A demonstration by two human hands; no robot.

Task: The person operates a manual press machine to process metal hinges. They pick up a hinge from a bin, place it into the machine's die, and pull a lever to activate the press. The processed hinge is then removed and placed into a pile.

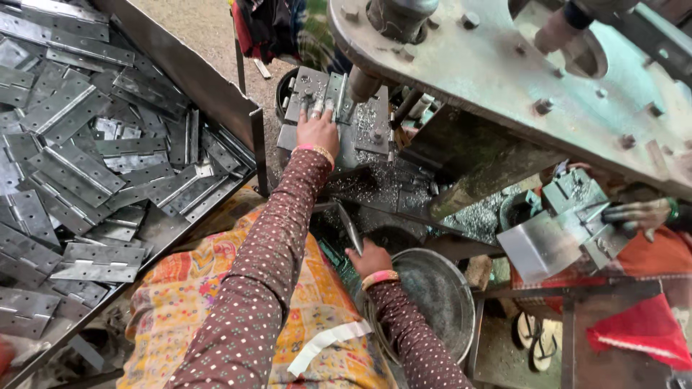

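My left hand (318,128) reaches forward and presses its fingers on a grey metal hinge (316,94) lying on the bed of a press machine, under the ram (362,83). My right hand (368,257) rests low near my lap, closed around a thin curved metal lever (349,225) beside a round metal bowl (437,297). Both arms wear dotted maroon sleeves and pink bangles.
A large metal tray (216,86) on the left holds several flat hinges (79,173). The green-grey press frame (519,65) overhangs the top right. Metal shavings (389,189) litter the bed. Another person's hand (641,214) works at a second fixture (577,209) on the right.
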